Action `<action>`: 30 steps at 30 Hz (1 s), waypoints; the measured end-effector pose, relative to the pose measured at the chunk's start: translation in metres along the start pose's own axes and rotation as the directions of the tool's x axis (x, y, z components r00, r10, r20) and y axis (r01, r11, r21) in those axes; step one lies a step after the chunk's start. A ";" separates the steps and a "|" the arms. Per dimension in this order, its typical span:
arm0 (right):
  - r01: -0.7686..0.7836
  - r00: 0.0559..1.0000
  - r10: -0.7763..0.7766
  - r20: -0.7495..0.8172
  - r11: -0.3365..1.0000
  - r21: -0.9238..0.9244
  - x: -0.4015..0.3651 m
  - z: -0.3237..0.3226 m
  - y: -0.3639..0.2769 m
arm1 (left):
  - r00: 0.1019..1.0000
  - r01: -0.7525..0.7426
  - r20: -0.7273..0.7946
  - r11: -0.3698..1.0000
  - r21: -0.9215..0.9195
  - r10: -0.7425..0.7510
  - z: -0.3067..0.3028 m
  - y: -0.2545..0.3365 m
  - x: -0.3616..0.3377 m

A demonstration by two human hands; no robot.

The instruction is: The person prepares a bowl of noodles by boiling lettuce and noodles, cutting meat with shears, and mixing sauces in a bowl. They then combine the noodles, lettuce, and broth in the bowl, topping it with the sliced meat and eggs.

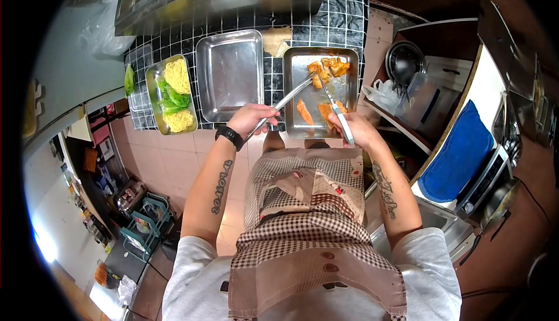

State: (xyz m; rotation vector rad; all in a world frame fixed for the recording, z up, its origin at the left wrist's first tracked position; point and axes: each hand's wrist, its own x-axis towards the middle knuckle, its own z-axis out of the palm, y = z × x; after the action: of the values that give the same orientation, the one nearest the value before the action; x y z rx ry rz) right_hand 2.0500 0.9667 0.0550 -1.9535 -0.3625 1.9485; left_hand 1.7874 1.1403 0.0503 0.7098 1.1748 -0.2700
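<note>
My left hand point(254, 119) is closed around a pair of metal tongs point(292, 94), whose tips reach an orange-coloured piece of meat point(316, 71) in the right-hand metal tray point(291, 122). In my right hand point(356, 129) is a knife point(344, 124) with a pale handle, its narrow blade pointing up and left to the same piece. More seasoned meat point(338, 67) lies at the tray's far right corner. A separate strip point(304, 112) rests near the tray's left side, and other pieces sit by my right fingers, partly hidden.
A bare steel tray point(230, 76) stands left of the meat tray. Further left, a smaller tray point(154, 96) holds yellow noodles point(177, 76) and green lettuce point(172, 98). A large metal box point(227, 7) borders the table's back. Shelves with pans point(404, 63) stand right.
</note>
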 end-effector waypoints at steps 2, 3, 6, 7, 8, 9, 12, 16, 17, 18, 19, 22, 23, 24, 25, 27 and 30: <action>0.015 1.000 -0.016 -0.020 0.999 -0.043 0.004 -0.002 0.002 | 0.999 -0.029 -0.041 0.999 0.043 0.031 -0.002 -0.005 0.005; 0.021 1.000 -0.021 0.005 0.998 -0.058 0.006 -0.004 0.003 | 0.998 -0.036 -0.052 0.998 0.060 0.039 -0.002 -0.006 0.006; 0.024 0.997 -0.022 0.074 0.999 -0.031 0.009 -0.012 0.002 | 0.996 -0.057 -0.066 0.993 0.105 0.065 -0.005 -0.005 0.009; 0.010 0.995 -0.013 0.097 1.000 0.027 0.009 -0.014 0.001 | 0.996 -0.062 -0.059 0.992 0.114 0.069 -0.006 -0.004 0.010; -0.006 0.993 -0.004 0.119 0.996 0.086 0.007 -0.014 -0.001 | 0.996 -0.066 -0.050 0.990 0.124 0.072 -0.006 -0.003 0.009; -0.027 0.991 0.025 0.134 1.000 0.016 0.006 -0.016 -0.006 | 0.996 -0.059 -0.061 0.989 0.138 0.068 -0.006 -0.002 0.008; -0.081 0.980 0.113 0.161 0.978 -0.190 0.006 -0.026 -0.026 | 0.994 -0.067 -0.075 0.981 0.182 0.081 -0.005 0.003 0.007; -0.153 0.963 0.186 0.197 0.974 -0.169 0.009 -0.035 -0.046 | 0.988 -0.096 -0.098 0.968 0.233 0.122 -0.007 0.004 0.008; -0.158 0.963 0.185 0.197 0.977 -0.146 0.006 -0.036 -0.048 | 0.986 -0.093 -0.115 0.966 0.243 0.124 -0.006 0.005 0.006; -0.165 0.963 0.187 0.197 0.979 -0.122 0.003 -0.037 -0.049 | 0.986 -0.100 -0.107 0.968 0.229 0.127 -0.006 0.004 0.007; -0.172 0.962 0.188 0.196 0.980 -0.098 0.000 -0.038 -0.049 | 0.987 -0.106 -0.098 0.971 0.215 0.129 -0.008 0.002 0.009; -0.163 0.955 0.174 0.242 0.985 -0.061 -0.012 -0.041 -0.045 | 0.987 -0.106 -0.101 0.975 0.197 0.128 -0.008 0.003 0.007; -0.152 0.950 0.157 0.269 0.988 -0.040 -0.015 -0.040 -0.044 | 0.987 -0.101 -0.105 0.976 0.194 0.123 -0.007 0.004 0.005; -0.176 0.944 0.183 0.275 0.983 -0.050 -0.014 -0.039 -0.044 | 0.987 -0.103 -0.101 0.977 0.187 0.123 -0.007 0.004 0.006; -0.162 0.948 0.167 0.271 0.986 -0.040 -0.014 -0.037 -0.042 | 0.988 -0.102 -0.096 0.978 0.181 0.121 -0.008 0.003 0.006; -0.131 0.956 0.131 0.264 0.991 -0.016 -0.011 -0.033 -0.039 | 0.989 -0.103 -0.091 0.980 0.171 0.120 -0.009 0.002 0.007; -0.154 0.953 0.155 0.261 0.988 -0.024 -0.009 -0.032 -0.036 | 0.989 -0.105 -0.086 0.981 0.164 0.120 -0.008 0.005 0.005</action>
State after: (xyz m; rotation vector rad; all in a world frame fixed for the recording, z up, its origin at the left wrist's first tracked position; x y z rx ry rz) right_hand 2.0848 0.9933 0.0783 -1.7743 -0.2866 2.3173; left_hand 1.7862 1.1504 0.0460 0.9344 1.2077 -0.2388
